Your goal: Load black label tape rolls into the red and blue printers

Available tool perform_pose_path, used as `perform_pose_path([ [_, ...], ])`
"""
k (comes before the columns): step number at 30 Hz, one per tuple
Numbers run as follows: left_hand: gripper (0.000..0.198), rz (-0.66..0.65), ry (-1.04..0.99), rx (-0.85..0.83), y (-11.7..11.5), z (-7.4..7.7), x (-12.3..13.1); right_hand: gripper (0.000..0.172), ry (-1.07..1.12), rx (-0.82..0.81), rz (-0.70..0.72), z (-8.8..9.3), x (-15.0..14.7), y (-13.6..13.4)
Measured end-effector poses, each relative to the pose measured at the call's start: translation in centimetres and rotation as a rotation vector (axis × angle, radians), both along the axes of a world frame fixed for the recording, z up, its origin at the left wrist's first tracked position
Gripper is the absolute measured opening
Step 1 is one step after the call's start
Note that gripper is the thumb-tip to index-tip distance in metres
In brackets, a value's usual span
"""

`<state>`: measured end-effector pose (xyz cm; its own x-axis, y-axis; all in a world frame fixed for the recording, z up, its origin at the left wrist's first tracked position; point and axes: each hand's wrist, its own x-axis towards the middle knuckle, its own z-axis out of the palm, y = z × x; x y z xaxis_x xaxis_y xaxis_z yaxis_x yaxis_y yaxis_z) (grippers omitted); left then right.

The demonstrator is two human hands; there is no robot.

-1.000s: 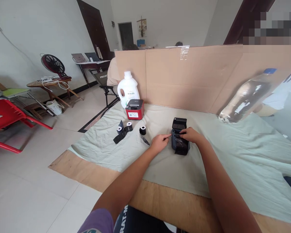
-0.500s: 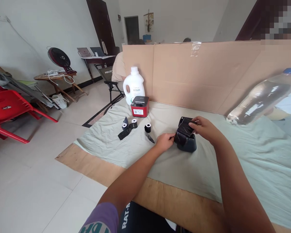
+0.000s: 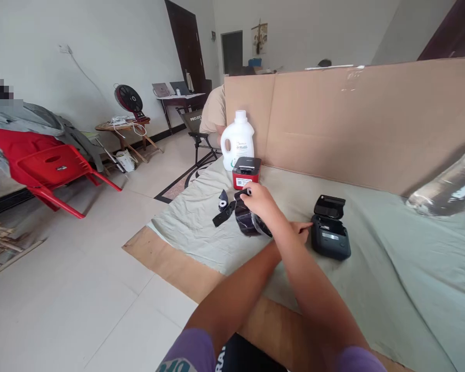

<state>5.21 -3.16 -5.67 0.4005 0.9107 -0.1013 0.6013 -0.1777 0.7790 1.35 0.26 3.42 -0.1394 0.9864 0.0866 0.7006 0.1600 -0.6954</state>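
Observation:
My right hand (image 3: 261, 201) reaches across my left forearm, its fingers closed on a roll of black ribbon (image 3: 246, 193). A wide, glossy loop of the ribbon hangs below the fingers, near the cloth. Beneath that arm, my left hand (image 3: 300, 231) has its fingers stretched out against the left side of a small dark label printer (image 3: 330, 241). The printer's lid (image 3: 329, 206) stands up, with its inside showing. Left of my right hand lie a small white-cored roll (image 3: 222, 205) and a black strip (image 3: 223, 215). My right forearm partly hides my left.
A red and black printer (image 3: 247, 175) stands before a white jug (image 3: 238, 139) by the cardboard panel (image 3: 333, 124). A plastic-wrapped bottle (image 3: 445, 186) lies at the right. Pale green cloth (image 3: 380, 299) covers the board. Behind the panel sits a person (image 3: 213, 113).
My right hand has left the dark printer and moved left with the black roll and ribbon. The printer's raised lid is now in plain view. My left hand stays beside the printer.

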Motion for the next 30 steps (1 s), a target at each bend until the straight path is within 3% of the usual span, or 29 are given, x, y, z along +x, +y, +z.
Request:
perform_pose_path([
  [2,0.041,-0.027,-0.008,0.030,-0.1,-0.2,-0.3,0.023,-0.284,0.035,-0.060,-1.1,-1.4,1.4],
  [4,0.044,-0.036,-0.016,0.079,0.0,-0.4,-0.5,0.024,-0.434,0.045,-0.092,-2.0,-2.0,2.3],
  [9,0.046,-0.038,-0.031,0.106,0.3,-0.3,-0.5,0.022,-0.556,0.074,-0.069,-4.0,-1.7,3.6],
  [13,0.047,-0.055,-0.014,0.105,0.5,-0.2,-0.4,0.038,-0.649,0.004,-0.061,-5.5,-1.4,4.0],
  [16,0.047,-0.041,-0.016,0.120,0.6,-0.5,-0.4,0.050,-0.659,0.016,-0.076,-6.2,-1.4,4.0],
  [19,0.047,-0.053,-0.023,0.149,0.7,-1.2,-0.3,0.052,-0.596,0.104,-0.085,-6.2,-1.4,3.9],
  [23,0.046,-0.048,-0.018,0.165,1.0,-2.0,-0.1,0.050,-0.482,0.220,0.086,-6.2,-1.8,4.3],
  [26,0.045,-0.036,-0.014,0.169,1.2,-2.2,0.0,0.046,-0.473,0.250,0.210,-6.5,-2.2,4.6],
  [30,0.046,-0.045,-0.013,0.177,1.2,-2.3,-0.1,0.029,-0.492,0.298,0.237,-6.8,-2.4,4.5],
])
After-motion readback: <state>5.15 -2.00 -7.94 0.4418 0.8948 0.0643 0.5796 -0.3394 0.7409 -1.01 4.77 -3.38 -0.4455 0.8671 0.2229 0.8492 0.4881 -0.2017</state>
